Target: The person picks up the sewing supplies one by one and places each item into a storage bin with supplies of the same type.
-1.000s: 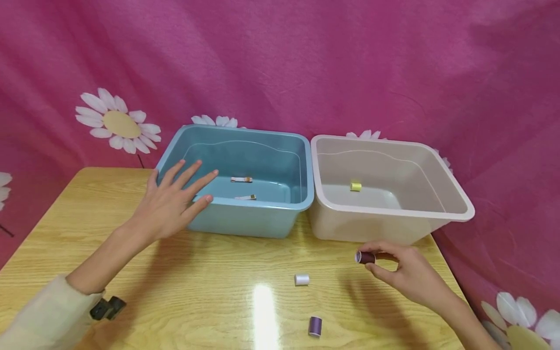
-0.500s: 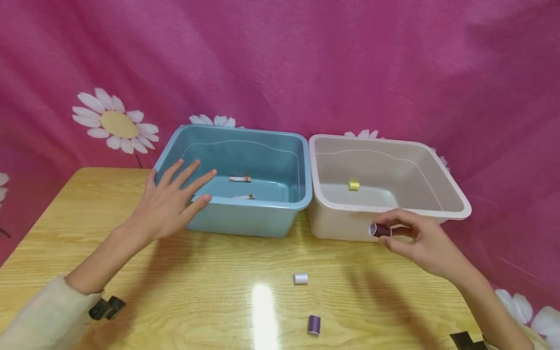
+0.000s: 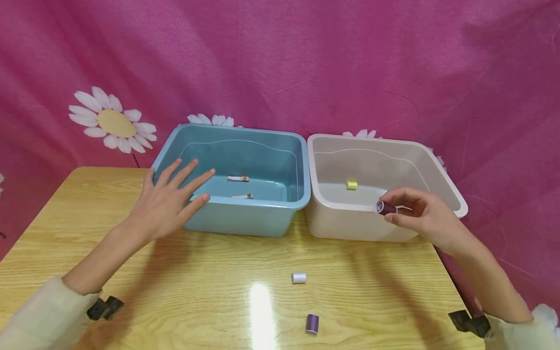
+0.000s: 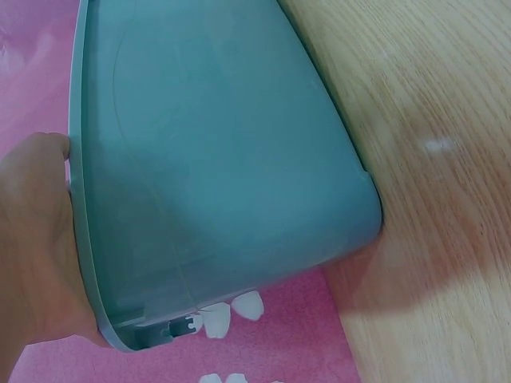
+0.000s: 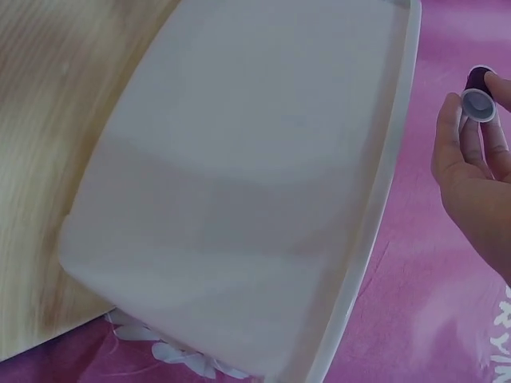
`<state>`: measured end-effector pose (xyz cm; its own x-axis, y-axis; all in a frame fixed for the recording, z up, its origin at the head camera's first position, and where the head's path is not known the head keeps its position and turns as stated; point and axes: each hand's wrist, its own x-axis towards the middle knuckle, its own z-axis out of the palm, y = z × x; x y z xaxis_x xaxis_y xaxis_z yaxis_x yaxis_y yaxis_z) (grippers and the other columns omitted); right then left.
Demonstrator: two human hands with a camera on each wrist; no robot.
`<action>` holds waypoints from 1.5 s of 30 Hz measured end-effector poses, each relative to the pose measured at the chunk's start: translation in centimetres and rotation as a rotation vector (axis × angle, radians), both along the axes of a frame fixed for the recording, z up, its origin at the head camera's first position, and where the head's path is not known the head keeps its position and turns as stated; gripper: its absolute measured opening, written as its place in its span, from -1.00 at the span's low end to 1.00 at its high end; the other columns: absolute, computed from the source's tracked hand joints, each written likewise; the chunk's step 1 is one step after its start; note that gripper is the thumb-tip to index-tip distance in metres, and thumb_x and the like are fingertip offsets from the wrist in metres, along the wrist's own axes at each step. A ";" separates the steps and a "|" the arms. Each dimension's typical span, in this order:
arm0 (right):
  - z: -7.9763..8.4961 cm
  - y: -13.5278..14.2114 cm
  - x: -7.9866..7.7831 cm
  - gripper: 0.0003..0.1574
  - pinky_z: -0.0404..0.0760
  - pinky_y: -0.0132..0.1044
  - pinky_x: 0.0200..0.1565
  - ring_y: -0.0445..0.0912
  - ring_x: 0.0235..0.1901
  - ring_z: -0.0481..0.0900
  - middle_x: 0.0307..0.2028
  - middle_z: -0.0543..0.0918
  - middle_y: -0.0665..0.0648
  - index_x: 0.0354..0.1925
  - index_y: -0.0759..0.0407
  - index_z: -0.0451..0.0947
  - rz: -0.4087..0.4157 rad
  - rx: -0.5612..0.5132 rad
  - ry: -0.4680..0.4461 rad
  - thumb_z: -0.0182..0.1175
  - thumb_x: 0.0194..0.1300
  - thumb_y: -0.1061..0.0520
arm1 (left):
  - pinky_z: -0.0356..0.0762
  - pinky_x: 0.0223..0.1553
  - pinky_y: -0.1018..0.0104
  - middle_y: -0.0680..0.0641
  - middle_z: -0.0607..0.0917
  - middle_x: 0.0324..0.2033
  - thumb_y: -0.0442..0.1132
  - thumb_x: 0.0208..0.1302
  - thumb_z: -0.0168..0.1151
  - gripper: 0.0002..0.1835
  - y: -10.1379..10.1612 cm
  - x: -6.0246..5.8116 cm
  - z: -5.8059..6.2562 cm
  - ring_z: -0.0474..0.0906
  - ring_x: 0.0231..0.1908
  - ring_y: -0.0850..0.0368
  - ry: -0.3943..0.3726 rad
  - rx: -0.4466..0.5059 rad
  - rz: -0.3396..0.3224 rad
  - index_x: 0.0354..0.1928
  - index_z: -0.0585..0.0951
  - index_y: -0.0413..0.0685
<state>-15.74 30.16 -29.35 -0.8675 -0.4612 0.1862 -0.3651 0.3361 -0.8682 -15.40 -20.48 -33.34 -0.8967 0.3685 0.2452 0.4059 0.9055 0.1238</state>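
Observation:
My right hand (image 3: 430,217) pinches a dark maroon spool of thread (image 3: 387,208) between thumb and fingers, over the front rim of the beige bin (image 3: 350,226). In the right wrist view the spool (image 5: 479,94) shows its pale hollow end. My left hand (image 3: 168,201), fingers spread and straight, rests at the front left rim of the blue bin (image 3: 245,218). A yellow thread spool (image 3: 351,185) lies inside the beige bin. On the table, a white spool (image 3: 299,277) and a purple spool (image 3: 312,323) stand in front of the bins.
Two small flat white-and-brown pieces (image 3: 238,179) lie on the blue bin's floor. Both bins stand side by side at the back of the wooden table (image 3: 210,291). Behind them hangs a pink curtain (image 3: 280,63) with daisies.
My right hand has lifted the maroon spool from low over the table, up and to the right, to the beige bin's front rim. My left hand has stayed in place.

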 end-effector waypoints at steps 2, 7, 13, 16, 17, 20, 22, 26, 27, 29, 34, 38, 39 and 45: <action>0.2 0.1 -0.4 -0.64 0.63 -0.41 -0.13 -0.18 -0.09 0.67 -0.14 0.70 0.08 0.03 0.35 0.57 -0.010 0.016 0.001 0.24 0.27 0.48 | -0.20 0.21 -0.59 -0.16 0.11 0.53 0.21 0.50 -0.07 -0.34 -0.1 0.0 0.0 -0.08 0.47 -0.29 -0.001 -0.002 0.003 0.56 0.18 0.28; 0.5 0.3 -1.6 -0.65 0.62 -0.43 -0.11 -0.20 -0.09 0.67 -0.14 0.71 0.07 0.02 0.37 0.58 -0.009 0.029 0.010 0.24 0.27 0.49 | -0.20 0.21 -0.60 -0.17 0.12 0.52 0.21 0.50 -0.06 -0.34 -0.2 0.0 0.0 -0.08 0.47 -0.30 0.001 -0.007 0.005 0.56 0.17 0.28; 0.5 0.6 -3.0 -0.67 0.61 -0.46 -0.15 -0.24 -0.12 0.66 -0.16 0.70 0.01 0.00 0.31 0.60 -0.039 0.019 0.006 0.25 0.27 0.46 | -0.18 0.21 -0.60 -0.17 0.11 0.52 0.21 0.50 -0.06 -0.34 -0.1 0.0 0.0 -0.08 0.47 -0.30 0.007 -0.010 -0.001 0.56 0.18 0.28; 0.5 0.7 -3.6 -0.67 0.59 -0.49 -0.18 -0.26 -0.15 0.66 -0.17 0.69 -0.01 -0.01 0.28 0.61 -0.046 0.001 0.007 0.25 0.27 0.47 | -0.17 0.21 -0.60 -0.17 0.11 0.53 0.21 0.50 -0.07 -0.34 -0.1 0.0 0.0 -0.07 0.47 -0.30 0.005 -0.012 -0.002 0.56 0.17 0.27; 0.5 0.7 -3.7 -0.68 0.58 -0.49 -0.18 -0.26 -0.16 0.66 -0.17 0.69 -0.01 -0.02 0.27 0.61 -0.049 0.003 0.009 0.25 0.27 0.47 | -0.17 0.21 -0.60 -0.17 0.11 0.53 0.21 0.50 -0.07 -0.34 -0.1 0.0 -0.1 -0.07 0.47 -0.30 0.005 -0.011 -0.002 0.56 0.17 0.27; 0.4 0.7 -4.2 -0.69 0.58 -0.49 -0.19 -0.27 -0.16 0.65 -0.18 0.68 -0.02 -0.02 0.26 0.61 -0.058 0.022 0.011 0.25 0.28 0.45 | -0.18 0.20 -0.60 -0.18 0.12 0.52 0.20 0.50 -0.07 -0.34 -0.1 0.0 -0.1 -0.07 0.47 -0.31 0.007 -0.010 -0.004 0.56 0.17 0.26; 0.4 0.7 -4.5 -0.70 0.58 -0.49 -0.18 -0.27 -0.15 0.65 -0.18 0.69 -0.02 -0.01 0.27 0.60 -0.063 0.039 0.006 0.25 0.29 0.43 | -0.18 0.20 -0.60 -0.18 0.12 0.52 0.20 0.50 -0.07 -0.34 -0.1 0.0 -0.2 -0.06 0.47 -0.31 0.009 -0.008 -0.004 0.56 0.17 0.26; 0.4 0.5 -5.1 -0.71 0.58 -0.49 -0.16 -0.27 -0.11 0.64 -0.19 0.70 -0.01 0.00 0.35 0.58 -0.075 0.102 0.018 0.27 0.30 0.39 | -0.17 0.20 -0.60 -0.17 0.12 0.52 0.21 0.50 -0.06 -0.33 -0.1 0.0 -0.2 -0.06 0.47 -0.30 0.014 -0.006 -0.002 0.56 0.17 0.27; 0.4 0.4 -5.3 -0.71 0.58 -0.49 -0.15 -0.28 -0.11 0.64 -0.19 0.70 -0.01 0.00 0.37 0.57 -0.079 0.122 0.026 0.28 0.30 0.39 | -0.17 0.20 -0.60 -0.17 0.12 0.52 0.21 0.49 -0.06 -0.33 -0.1 0.0 -0.2 -0.06 0.47 -0.30 0.016 -0.005 -0.001 0.56 0.18 0.27; 0.4 0.3 -5.6 -0.71 0.57 -0.50 -0.13 -0.28 -0.10 0.63 -0.19 0.70 0.00 0.00 0.39 0.57 -0.084 0.159 0.041 0.29 0.30 0.37 | -0.16 0.20 -0.60 -0.17 0.12 0.52 0.20 0.49 -0.05 -0.33 0.0 0.0 -0.2 -0.06 0.47 -0.30 0.020 -0.005 -0.002 0.56 0.18 0.27; 0.3 0.0 -6.4 -0.69 0.55 -0.49 -0.09 -0.27 -0.10 0.62 -0.18 0.70 0.03 0.01 0.41 0.57 -0.091 0.205 0.049 0.30 0.29 0.37 | -0.16 0.20 -0.61 -0.18 0.14 0.51 0.19 0.49 -0.04 -0.33 0.0 -0.1 -0.3 -0.05 0.46 -0.30 0.029 -0.005 -0.004 0.56 0.19 0.27; 0.2 0.0 -7.1 -0.67 0.55 -0.50 -0.10 -0.28 -0.12 0.62 -0.19 0.70 0.04 0.01 0.42 0.56 -0.093 0.219 0.038 0.30 0.28 0.37 | -0.15 0.20 -0.61 -0.17 0.14 0.52 0.20 0.49 -0.04 -0.33 0.0 -0.1 -0.3 -0.05 0.46 -0.30 0.030 -0.012 -0.004 0.56 0.18 0.27; 0.1 -0.1 -7.3 -0.68 0.54 -0.51 -0.09 -0.28 -0.12 0.61 -0.19 0.70 0.04 0.01 0.42 0.57 -0.095 0.225 0.039 0.30 0.28 0.37 | -0.14 0.20 -0.61 -0.17 0.14 0.52 0.20 0.49 -0.04 -0.33 0.0 -0.1 -0.3 -0.05 0.46 -0.30 0.029 -0.014 -0.003 0.56 0.18 0.28; -0.2 -0.2 -8.6 -0.67 0.55 -0.51 -0.09 -0.29 -0.13 0.61 -0.17 0.70 0.11 0.02 0.43 0.57 -0.094 0.251 0.016 0.29 0.29 0.38 | -0.15 0.20 -0.61 -0.17 0.13 0.52 0.21 0.50 -0.07 -0.33 -0.1 -0.1 -0.3 -0.06 0.47 -0.29 0.016 -0.025 0.001 0.57 0.16 0.28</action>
<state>-24.32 30.00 -29.60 -0.9065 -0.4123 0.0905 -0.3353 0.5732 -0.7476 -15.49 -20.55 -33.65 -0.8931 0.3735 0.2506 0.4066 0.9087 0.0949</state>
